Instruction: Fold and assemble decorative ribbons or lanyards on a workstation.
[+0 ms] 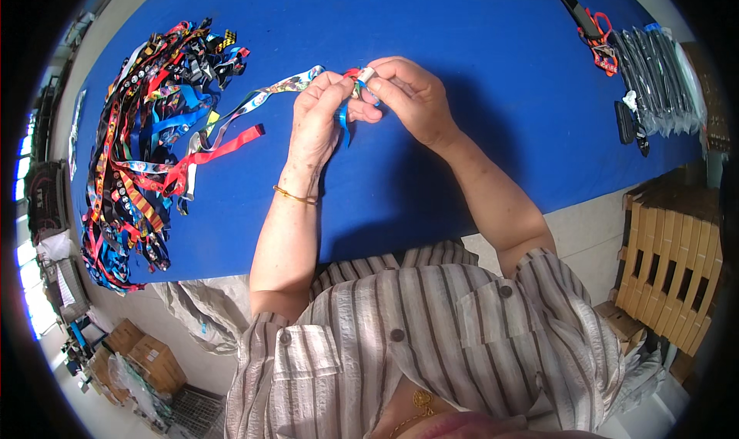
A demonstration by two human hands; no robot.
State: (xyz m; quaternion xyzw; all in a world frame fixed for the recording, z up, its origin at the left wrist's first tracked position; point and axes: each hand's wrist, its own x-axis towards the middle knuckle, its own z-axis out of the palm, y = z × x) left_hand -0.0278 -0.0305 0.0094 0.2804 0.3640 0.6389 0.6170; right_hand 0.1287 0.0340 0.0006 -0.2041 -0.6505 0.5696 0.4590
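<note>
Over the blue table, my left hand (322, 112) and my right hand (416, 96) meet, fingertips pinched close together. Between them they hold the end of a printed ribbon strap (286, 83), white with colourful figures. It trails down left from my left hand toward a big heap of ribbon straps (146, 146). At my right fingertips shows a small whitish piece (364, 76); its exact kind I cannot make out. A short blue ribbon end (344, 125) hangs below my left fingers. One red strap end (252, 133) sticks out of the heap.
The blue cloth-covered table (462, 23) spreads ahead. At its right lie a row of plastic-sleeved dark packets (658, 81), red-handled scissors (603, 23) and a small black object (624, 122). Stacked cardboard (670, 262) stands right of the table; cardboard boxes (154, 362) sit at the lower left.
</note>
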